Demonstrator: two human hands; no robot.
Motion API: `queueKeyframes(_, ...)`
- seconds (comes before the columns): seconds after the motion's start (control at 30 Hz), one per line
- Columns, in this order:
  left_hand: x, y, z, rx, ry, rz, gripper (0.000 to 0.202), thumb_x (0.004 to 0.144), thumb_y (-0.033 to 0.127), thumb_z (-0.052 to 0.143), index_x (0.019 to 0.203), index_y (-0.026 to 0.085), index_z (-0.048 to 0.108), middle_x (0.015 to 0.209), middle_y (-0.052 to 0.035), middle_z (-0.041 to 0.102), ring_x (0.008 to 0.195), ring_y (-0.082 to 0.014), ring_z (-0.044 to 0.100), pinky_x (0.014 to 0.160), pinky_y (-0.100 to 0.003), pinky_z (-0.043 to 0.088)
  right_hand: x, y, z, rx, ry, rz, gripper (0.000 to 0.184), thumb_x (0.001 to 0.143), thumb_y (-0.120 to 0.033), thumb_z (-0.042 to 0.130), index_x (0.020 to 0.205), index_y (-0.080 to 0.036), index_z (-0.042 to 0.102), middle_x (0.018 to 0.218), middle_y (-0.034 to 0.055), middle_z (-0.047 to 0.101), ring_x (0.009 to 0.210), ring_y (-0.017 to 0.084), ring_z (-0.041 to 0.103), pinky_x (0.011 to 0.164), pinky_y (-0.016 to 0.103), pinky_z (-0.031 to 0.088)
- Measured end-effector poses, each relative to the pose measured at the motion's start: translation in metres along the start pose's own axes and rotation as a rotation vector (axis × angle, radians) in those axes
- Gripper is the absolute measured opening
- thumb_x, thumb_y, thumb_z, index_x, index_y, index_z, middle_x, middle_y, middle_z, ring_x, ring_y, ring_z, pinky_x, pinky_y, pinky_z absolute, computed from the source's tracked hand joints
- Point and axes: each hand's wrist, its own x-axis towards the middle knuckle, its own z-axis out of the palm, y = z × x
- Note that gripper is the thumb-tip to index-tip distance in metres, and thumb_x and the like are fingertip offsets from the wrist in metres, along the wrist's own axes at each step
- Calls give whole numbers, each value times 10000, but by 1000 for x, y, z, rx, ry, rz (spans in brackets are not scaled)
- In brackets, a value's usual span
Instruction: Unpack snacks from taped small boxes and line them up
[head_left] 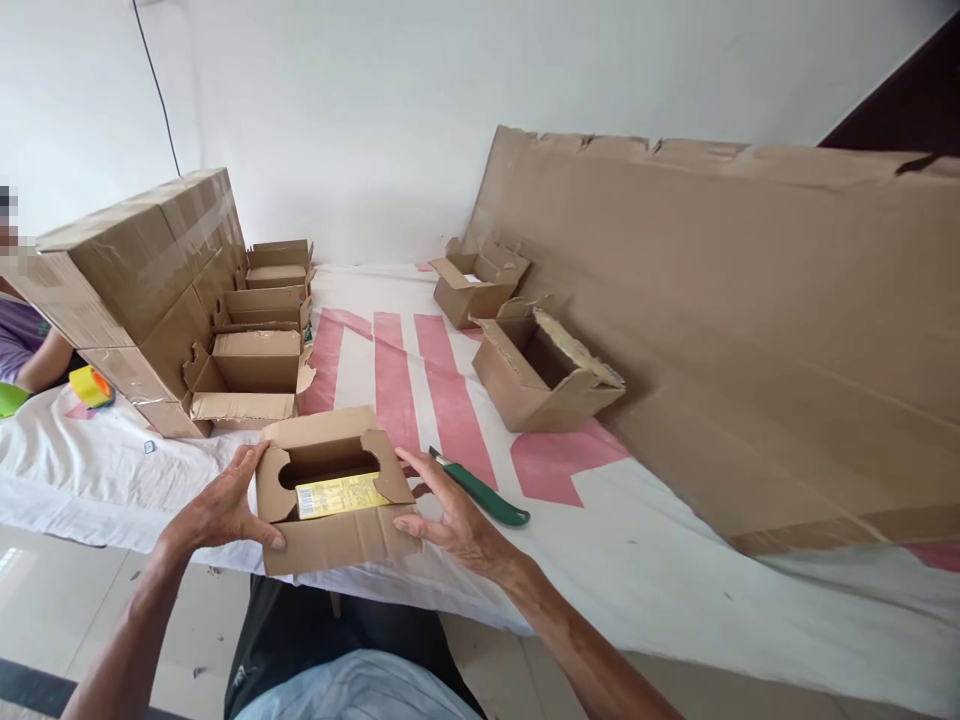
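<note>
Clasping the small cardboard box (337,535) at its short ends, left hand (221,510) and right hand (450,515) flank its long axis.

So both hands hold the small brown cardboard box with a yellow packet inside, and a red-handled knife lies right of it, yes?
Not quite. The head view shows a green-handled knife, not red, right of the small brown cardboard box.
</note>
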Motion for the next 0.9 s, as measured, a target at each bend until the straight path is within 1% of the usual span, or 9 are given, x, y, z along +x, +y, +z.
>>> queueKeyframes(0.07, 0, -1, -2, 82, 20, 30, 1420, 580, 614, 996, 1732, 323, 219, 1658, -177, 374, 1505, -465, 451, 1219, -625, 444, 3, -2, -4, -68, -17, -37, 824, 931, -461, 754, 1655, -350, 377, 1585, 129, 545, 1355, 351, 614, 1071, 559, 575)
queueKeyframes(0.13, -2, -2, -3, 145, 52, 68, 1438, 577, 626, 996, 1737, 333, 199, 1743, -189, 247, 1569, -493, 355, 1243, -645, 403, 8, -7, -6, -150, -16, -105, 877, 934, -475, 766, 1684, -349, 327, 1622, 137, 505, 1401, 358, 592, 1111, 569, 559)
queueKeyframes(0.23, -6, -2, -3, 181, 68, 105, 1473, 567, 653, 996, 1745, 331, 173, 1807, -203, 109, 1626, -514, 234, 1271, -675, 339, 18, -17, -4, -329, 15, -255, 836, 964, -494, 747, 1681, -312, 356, 1675, 157, 453, 1510, 375, 493, 1205, 600, 484)
queueKeyframes(0.3, -9, 0, -2, 174, 50, 101, 1490, 565, 673, 990, 1749, 321, 159, 1810, -212, 127, 1629, -506, 244, 1281, -673, 323, 25, -25, 1, -452, 23, -362, 719, 986, -479, 727, 1626, -278, 466, 1677, 165, 466, 1534, 384, 460, 1226, 623, 454)
queueKeyframes(0.4, -14, 2, 2, 168, 38, 78, 1508, 564, 668, 993, 1754, 309, 139, 1809, -216, 153, 1623, -491, 283, 1285, -648, 333, 31, -36, 7, -597, -2, -487, 491, 1004, -404, 702, 1454, -214, 654, 1608, 174, 562, 1505, 400, 491, 1196, 638, 477)
queueKeyframes(0.47, -19, 3, 5, 170, 50, 75, 1521, 554, 621, 1013, 1755, 312, 132, 1807, -209, 173, 1609, -487, 319, 1275, -627, 363, 32, -42, 8, -663, -31, -541, 364, 1009, -345, 678, 1339, -199, 726, 1557, 165, 619, 1498, 402, 501, 1176, 632, 494)
queueKeyframes(0.63, -22, 7, 10, 175, 66, 66, 1495, 542, 490, 1038, 1745, 350, 161, 1793, -167, 235, 1562, -475, 408, 1243, -595, 420, 32, -51, 5, -743, -86, -663, 280, 994, -261, 664, 1252, -199, 756, 1529, 146, 647, 1510, 383, 489, 1207, 613, 467)
queueKeyframes(0.8, -9, 11, 2, 114, 43, 75, 1319, 603, 563, 997, 1698, 313, 305, 1663, -166, 440, 1485, -450, 507, 1209, -572, 463, 48, -51, 5, -798, -96, -679, 163, 990, -279, 683, 1110, -204, 763, 1299, 136, 735, 1426, 369, 554, 1169, 572, 500)
queueKeyframes(0.9, -4, 10, -4, 114, 24, 65, 1292, 610, 564, 994, 1687, 301, 331, 1666, -172, 433, 1494, -450, 498, 1225, -579, 449, 62, -52, 2, -850, -49, -685, 76, 972, -255, 697, 997, -205, 748, 1178, 138, 724, 1374, 368, 576, 1146, 565, 504)
